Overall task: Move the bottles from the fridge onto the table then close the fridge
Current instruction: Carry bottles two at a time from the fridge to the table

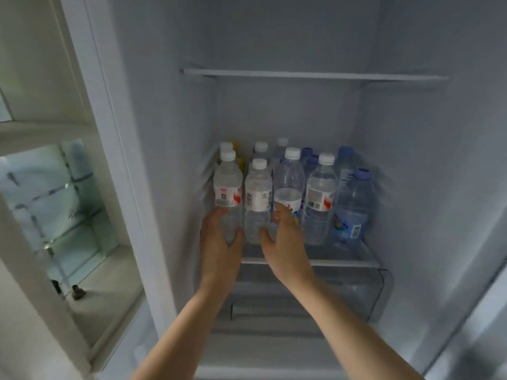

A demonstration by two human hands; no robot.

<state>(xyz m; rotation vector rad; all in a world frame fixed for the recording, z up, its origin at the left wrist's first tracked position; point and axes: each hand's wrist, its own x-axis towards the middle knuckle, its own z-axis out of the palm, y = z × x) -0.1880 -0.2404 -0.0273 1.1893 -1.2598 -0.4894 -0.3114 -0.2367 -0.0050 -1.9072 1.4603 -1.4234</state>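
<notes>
Fridge (274,37): shown open, its pale interior viewed from in front and slightly above.
Glass shelf (343,260): the level on which all the bottles stood; an upper shelf (315,75) was seen well above it and a clear drawer (356,292) just below it.
Bottles: about a dozen were grouped upright on the glass shelf, in rows running from front to back.
Left front bottle (228,187): white-capped, with a red and white label, placed at the left end of the front row.
Middle bottle (258,198): white-capped, with a white label, set just beside the left front bottle.
Tall bottle (289,185): white-capped, positioned directly right of the middle bottle.
Blue bottle (352,209): blue-capped, located at the right end of the front row.
Left hand (219,242): curled around the lower part of the left front bottle, thumb on the right side; a holding grip was formed.
Right hand (285,239): spread wide at the foot of the tall bottle, fingertips against it and thumb toward the middle bottle; no closed grip was seen.
Door shelves (68,215): visible at the left edge.
</notes>
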